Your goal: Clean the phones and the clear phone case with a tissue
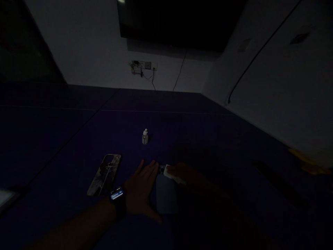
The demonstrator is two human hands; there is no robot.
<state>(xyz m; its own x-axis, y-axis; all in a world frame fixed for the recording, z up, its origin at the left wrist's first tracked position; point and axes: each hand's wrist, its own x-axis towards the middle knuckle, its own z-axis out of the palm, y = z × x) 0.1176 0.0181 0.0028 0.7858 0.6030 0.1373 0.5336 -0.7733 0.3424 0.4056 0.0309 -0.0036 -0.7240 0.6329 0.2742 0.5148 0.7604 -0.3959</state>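
While left hand (140, 189) lies spread along left edge of smartphone (166, 196), right hand (185, 173) has fingers on white wipe (166, 171) beside camera lenses (161, 169); pinching or only pressing, cannot tell. Smartphone back-up on dark blue surface (125, 128), right of patterned phone case (105, 175).

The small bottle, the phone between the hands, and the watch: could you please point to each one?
Bottle (145, 139), head view: on its body below the cap.
Phone (166, 195), head view: on its back.
Watch (117, 194), head view: on its lit screen.
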